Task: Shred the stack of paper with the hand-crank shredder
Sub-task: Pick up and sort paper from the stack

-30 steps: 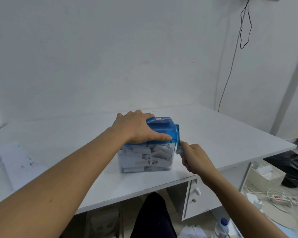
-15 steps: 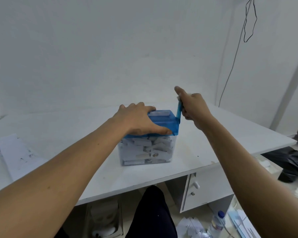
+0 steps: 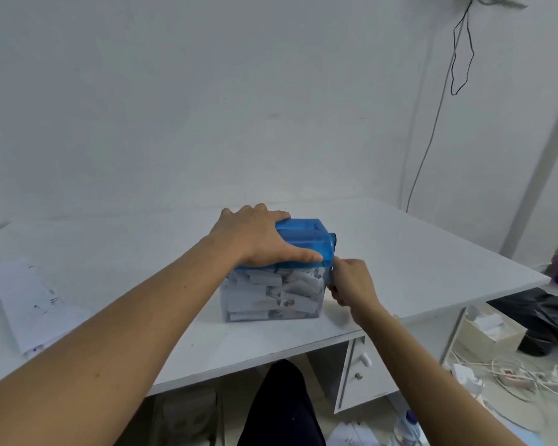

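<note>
Your left hand (image 3: 258, 239) lies across the blue top of the shredder (image 3: 306, 243), fingers draped over its far edge and thumb along the near edge, clamping it down on the surface (image 3: 415, 252). Your right hand (image 3: 351, 284) is closed around the crank (image 3: 332, 273) on the shredder's right side, with the handle low in its swing, beside the clear bin (image 3: 239, 297). The shredder stands near the middle of the surface, towards its front edge. Judging by the bin, you are well into the job: cut strips (image 3: 290, 284) pack it almost up to the blue top, leaving little room for more. Whether a sheet is in the feed slot right now cannot be told, because your left hand covers much of the top and nothing shows sticking out. The work is not finished, though. A stack of paper (image 3: 23, 304) lies flat at the far left of the surface, well apart from the shredder and untouched by either hand. How many sheets it holds is not readable from here. You will likely need to empty the bin before that stack goes through, since strips crowding the cutters could jam the crank.
</note>
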### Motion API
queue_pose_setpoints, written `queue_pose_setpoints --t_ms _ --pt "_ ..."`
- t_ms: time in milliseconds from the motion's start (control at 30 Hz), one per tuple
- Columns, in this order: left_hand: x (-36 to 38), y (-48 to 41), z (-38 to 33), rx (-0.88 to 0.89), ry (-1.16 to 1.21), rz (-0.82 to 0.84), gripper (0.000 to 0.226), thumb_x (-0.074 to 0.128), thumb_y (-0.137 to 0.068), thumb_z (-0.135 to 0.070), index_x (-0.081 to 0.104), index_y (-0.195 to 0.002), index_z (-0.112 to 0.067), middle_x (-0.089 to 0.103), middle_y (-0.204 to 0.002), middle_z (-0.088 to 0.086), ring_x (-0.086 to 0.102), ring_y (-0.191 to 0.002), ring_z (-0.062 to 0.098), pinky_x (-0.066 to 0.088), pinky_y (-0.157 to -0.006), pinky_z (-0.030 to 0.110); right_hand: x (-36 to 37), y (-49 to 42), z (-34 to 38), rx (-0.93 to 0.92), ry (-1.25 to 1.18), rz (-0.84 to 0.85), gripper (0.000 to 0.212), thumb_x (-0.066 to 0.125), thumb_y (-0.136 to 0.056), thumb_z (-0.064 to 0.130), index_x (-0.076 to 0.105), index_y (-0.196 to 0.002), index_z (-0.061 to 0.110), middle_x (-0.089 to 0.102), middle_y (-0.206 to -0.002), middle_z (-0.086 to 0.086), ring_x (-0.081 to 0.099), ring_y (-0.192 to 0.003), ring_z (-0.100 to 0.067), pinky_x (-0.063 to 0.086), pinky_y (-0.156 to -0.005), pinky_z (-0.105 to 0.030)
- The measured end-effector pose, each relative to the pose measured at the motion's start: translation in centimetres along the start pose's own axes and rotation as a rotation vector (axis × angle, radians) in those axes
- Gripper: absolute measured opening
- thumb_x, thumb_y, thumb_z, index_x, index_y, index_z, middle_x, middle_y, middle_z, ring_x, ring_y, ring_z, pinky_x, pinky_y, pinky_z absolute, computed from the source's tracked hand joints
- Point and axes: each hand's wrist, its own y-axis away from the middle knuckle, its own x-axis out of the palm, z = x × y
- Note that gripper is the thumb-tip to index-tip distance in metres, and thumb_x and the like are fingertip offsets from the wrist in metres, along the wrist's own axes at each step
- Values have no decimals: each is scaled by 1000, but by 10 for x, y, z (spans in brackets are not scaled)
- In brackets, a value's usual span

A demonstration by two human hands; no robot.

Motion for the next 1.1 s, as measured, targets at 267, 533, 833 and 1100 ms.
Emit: queue_pose_setpoints --t_ms 267,533,833,1100 --pt "-1 -1 -1 -9 -1 7 111 41 -58 -105 33 -152 -47 48 -141 -8 45 -130 20 31 -107 46 -45 56 41 -109 -112 174 39 52 -100 34 52 -66 14 43 -51 -1 34 -42 -14 28 -41 -24" --pt "-3 -2 0 32 -5 15 108 44 -61 -102 32 -152 -47 48 -134 -9 44 -126 18 31 -108 44 -34 -5 91 -208 -179 140 42 63 -96 43 44 -71 15 37 -52 4 34 -44 -12 32 -44 -24" --pt "-6 2 -4 22 23 2 107 13 -62 -101 42 -148 -42 52 -134 1 49 -125 26 32 -106 50 -4 -36 32 31 -103 198 25 39 -95 9 56 -78 13 48 -63 -1 38 -45 -9 30 -43 -20" --pt "-2 3 -6 -40 2 -38 108 9 -65 -101 41 -150 -43 50 -146 -1 47 -132 25 31 -107 49 -8 -21 18 38 59 183 17 43 -94 9 54 -80 8 50 -61 -4 41 -43 -10 31 -42 -22"
